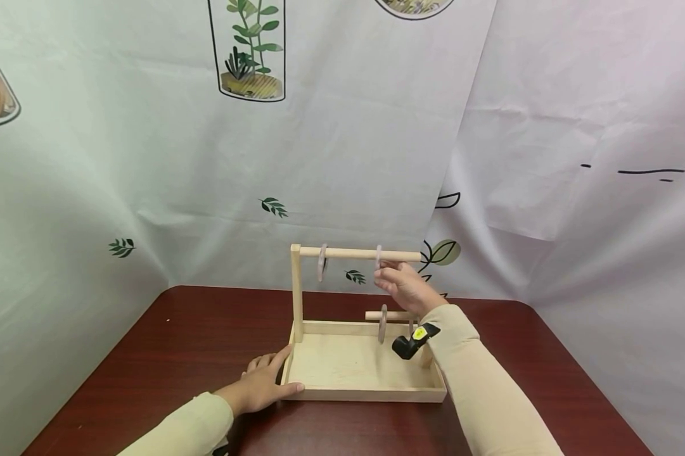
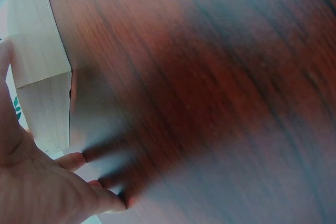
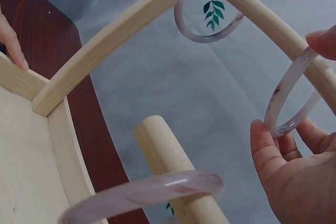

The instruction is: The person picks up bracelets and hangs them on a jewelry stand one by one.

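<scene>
A pale wooden jewelry stand (image 1: 365, 396) with a shallow tray base carries an upper rod (image 1: 350, 253) and a shorter lower rod (image 1: 372, 315). Around the upper rod hangs a translucent, pale pinkish bangle (image 3: 283, 95), pinched by my right hand (image 1: 407, 288) between thumb and fingertips. Another bangle (image 1: 322, 263) hangs on that rod nearer the left post. On the lower rod is a bangle (image 1: 383, 324), with one more partly hidden by my right wrist. My left hand (image 1: 259, 383) rests spread at the tray's front left corner, thumb and index finger touching its walls.
The stand is on a dark red-brown table (image 1: 205, 329). Behind it hangs a white cloth (image 1: 353, 158) printed with plants. The left post (image 1: 296, 294) rises from the tray's back left corner.
</scene>
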The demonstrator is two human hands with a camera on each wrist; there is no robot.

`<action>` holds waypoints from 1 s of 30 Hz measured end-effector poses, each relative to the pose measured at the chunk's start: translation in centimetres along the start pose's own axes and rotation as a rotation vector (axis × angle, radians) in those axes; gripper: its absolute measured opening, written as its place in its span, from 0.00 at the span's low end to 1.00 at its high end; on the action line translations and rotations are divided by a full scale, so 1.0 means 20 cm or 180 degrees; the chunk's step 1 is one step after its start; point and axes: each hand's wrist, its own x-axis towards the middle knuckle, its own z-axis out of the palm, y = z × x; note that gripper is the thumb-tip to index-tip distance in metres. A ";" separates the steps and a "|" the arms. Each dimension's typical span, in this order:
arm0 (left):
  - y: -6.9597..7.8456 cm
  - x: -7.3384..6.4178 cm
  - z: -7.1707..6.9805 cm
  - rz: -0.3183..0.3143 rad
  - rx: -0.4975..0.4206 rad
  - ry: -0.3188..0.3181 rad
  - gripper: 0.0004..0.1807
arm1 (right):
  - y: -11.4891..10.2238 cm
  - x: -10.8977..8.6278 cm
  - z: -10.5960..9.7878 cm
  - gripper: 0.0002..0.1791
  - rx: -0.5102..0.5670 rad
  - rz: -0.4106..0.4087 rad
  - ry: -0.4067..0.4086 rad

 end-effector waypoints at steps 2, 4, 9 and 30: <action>0.00 0.00 0.00 0.0000 -0.0006 0.0003 0.50 | 0.00 0.00 0.01 0.25 -0.0003 0.0002 -0.0003; 0.00 0.00 0.00 0.0001 -0.0009 0.0004 0.49 | 0.00 0.00 0.01 0.24 -0.0012 0.0005 -0.0003; 0.01 0.00 0.00 0.0000 -0.0010 0.0006 0.49 | 0.01 0.00 0.02 0.21 0.0040 0.0032 0.0031; 0.01 -0.01 -0.01 -0.0022 0.0012 -0.0005 0.49 | 0.00 -0.01 0.02 0.21 0.0223 0.0111 -0.0074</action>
